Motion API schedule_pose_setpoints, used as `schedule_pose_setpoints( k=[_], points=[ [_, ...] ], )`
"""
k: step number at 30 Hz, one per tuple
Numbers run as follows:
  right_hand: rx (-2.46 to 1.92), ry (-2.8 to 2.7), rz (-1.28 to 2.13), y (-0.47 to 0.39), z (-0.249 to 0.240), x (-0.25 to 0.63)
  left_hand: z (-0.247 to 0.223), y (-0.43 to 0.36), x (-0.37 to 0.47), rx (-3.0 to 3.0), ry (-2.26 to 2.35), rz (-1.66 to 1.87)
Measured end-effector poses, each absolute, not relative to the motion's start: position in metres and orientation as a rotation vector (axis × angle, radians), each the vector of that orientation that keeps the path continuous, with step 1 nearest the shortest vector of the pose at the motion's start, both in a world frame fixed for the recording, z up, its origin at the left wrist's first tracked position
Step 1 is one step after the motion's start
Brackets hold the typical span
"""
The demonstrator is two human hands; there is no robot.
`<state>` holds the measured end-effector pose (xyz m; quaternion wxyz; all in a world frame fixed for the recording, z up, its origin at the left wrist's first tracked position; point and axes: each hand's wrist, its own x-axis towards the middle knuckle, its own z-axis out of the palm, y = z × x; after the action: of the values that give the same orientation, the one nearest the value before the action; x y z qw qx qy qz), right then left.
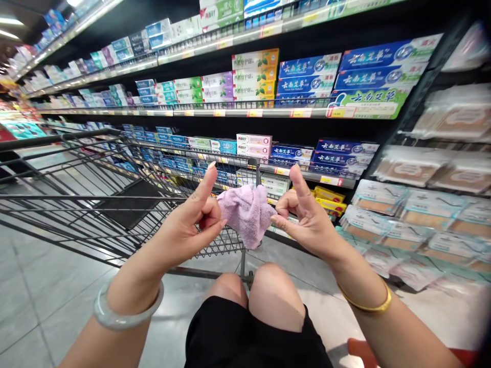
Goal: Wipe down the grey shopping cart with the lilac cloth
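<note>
A light purple cloth (247, 214) hangs crumpled in front of the shopping cart, over the edge of its wire basket. At its left side my left hand (199, 217) has index finger pointing up, the other fingers curled and thumb near the cloth's corner. My right hand (305, 214) mirrors it at the right side, thumb and curled fingers at the opposite corner with the index finger raised. Both hands appear to pinch the cloth's edges. A pale bangle is on my left wrist, a gold one on my right.
The black wire cart (134, 204) fills the left and middle. Shelves (245, 112) of boxed toothpaste run behind. Packaged goods (433, 204) hang at the right. My knees (276, 296) are below the cloth, above a grey tiled floor (49, 286).
</note>
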<state>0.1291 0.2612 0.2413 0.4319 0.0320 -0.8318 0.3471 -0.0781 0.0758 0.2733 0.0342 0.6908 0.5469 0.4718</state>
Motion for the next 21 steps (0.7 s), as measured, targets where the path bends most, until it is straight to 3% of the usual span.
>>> schedule_pose_setpoints(
  k=[10, 21],
  points=[
    [0.061, -2.045, 0.877, 0.260, 0.235, 0.128, 0.266, 0.076, -0.076, 2.014, 1.660, 1.516],
    [0.083, -2.025, 0.952, 0.252, 0.194, 0.123, 0.221, 0.073, -0.070, 1.834, 1.750, 1.540]
  ],
)
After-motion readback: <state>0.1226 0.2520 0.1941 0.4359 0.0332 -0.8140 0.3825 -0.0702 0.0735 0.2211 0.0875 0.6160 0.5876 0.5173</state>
